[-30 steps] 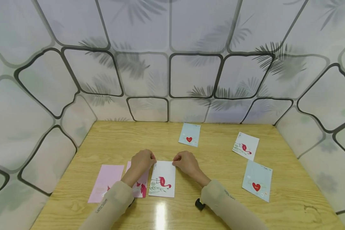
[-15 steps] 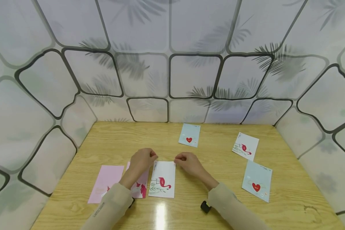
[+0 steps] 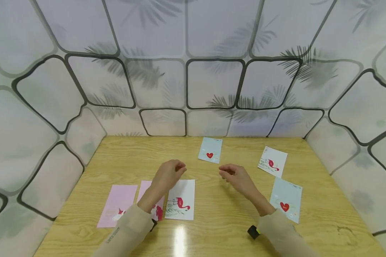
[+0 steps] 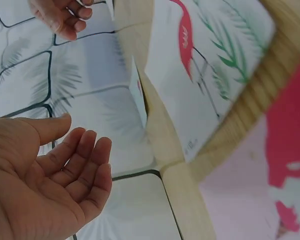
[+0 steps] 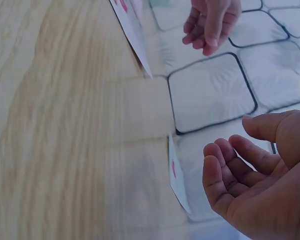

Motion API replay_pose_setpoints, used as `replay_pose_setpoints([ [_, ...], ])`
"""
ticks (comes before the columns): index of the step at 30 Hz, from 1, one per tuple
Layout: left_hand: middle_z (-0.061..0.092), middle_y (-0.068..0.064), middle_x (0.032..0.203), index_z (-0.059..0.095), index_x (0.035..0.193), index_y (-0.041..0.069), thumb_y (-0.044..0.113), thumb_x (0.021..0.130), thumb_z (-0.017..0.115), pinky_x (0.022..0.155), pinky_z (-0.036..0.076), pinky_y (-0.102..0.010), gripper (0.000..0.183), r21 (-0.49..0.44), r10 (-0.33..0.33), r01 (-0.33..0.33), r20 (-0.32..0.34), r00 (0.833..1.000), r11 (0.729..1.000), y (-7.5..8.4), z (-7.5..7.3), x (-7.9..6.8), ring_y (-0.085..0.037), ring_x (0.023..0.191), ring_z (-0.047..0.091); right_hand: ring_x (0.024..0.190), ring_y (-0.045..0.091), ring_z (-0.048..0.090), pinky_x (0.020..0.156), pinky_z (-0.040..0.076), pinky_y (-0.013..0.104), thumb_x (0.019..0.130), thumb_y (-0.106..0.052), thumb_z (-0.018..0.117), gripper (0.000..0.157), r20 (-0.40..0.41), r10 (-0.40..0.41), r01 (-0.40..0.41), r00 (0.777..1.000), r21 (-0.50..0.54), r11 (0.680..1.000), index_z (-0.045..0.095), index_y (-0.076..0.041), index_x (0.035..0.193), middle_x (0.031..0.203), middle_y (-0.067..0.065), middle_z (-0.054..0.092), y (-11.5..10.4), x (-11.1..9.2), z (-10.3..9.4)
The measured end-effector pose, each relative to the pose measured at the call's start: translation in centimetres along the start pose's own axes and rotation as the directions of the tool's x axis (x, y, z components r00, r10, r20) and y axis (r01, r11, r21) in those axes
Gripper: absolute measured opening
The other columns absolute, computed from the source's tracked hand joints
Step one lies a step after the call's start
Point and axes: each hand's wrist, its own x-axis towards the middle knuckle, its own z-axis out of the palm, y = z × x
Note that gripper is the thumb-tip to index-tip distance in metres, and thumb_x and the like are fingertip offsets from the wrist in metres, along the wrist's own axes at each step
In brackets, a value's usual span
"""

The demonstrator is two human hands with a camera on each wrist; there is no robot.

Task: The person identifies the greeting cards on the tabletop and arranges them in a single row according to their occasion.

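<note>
My left hand hovers above the top of a white flamingo card, its fingers loosely bent with nothing in them. In the left wrist view the palm of the left hand faces the camera, and the flamingo card lies flat beyond it. To the right, my right hand is raised over bare wood, also holding nothing, fingers relaxed. Left of the flamingo card lie a pink card, partly hidden by the left forearm, and another pink card with a unicorn.
On the wooden table, a light blue heart card lies at the back. A second flamingo card lies at the right, with another blue heart card below it, partly behind the right sleeve. Patterned fabric walls enclose the table.
Both hands have let go of the flamingo card's top corners and lifted away. The right hand has moved well to the right, the left slightly up and right. The cards stay in place.
</note>
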Motion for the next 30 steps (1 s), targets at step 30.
replay_pose_setpoints([
  [30, 0.072, -0.004, 0.105, 0.072, 0.124, 0.004, 0.024, 0.103, 0.068, 0.079, 0.055, -0.029, 0.029, -0.114, 0.171, -0.17, -0.006, 0.985, 0.979, 9.5, 6.7, 7.4, -0.018, 0.095, 0.067, 0.088, 0.003, 0.064, 0.075, 0.058, 0.025, 0.107, -0.027, 0.058, 0.048, -0.249, 0.094, -0.141, 0.964, -0.179, 0.974, 0.057, 0.012, 0.136, 0.121, 0.031, 0.066, 4.2, -1.2, -15.0],
])
